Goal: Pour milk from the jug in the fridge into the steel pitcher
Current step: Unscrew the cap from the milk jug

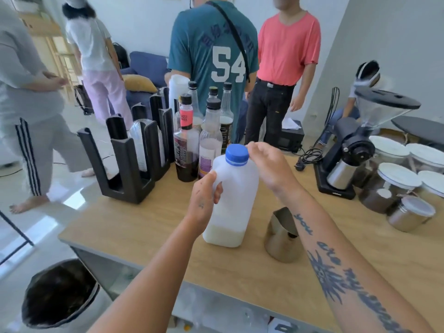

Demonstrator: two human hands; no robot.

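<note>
White jug [235,195] gripped, cap [237,154] beside right fingers [254,148]

left hand [204,198] gripping jug [236,188], pitcher [280,239] beside

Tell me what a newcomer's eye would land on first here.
The white milk jug stands in the middle of the table, nearly empty, with the left hand gripping its handle and the right hand at its blue cap. Just to its right stands the steel pitcher, partly hidden by the tattooed right forearm. Behind the jug is a cluster of bottles.
</note>
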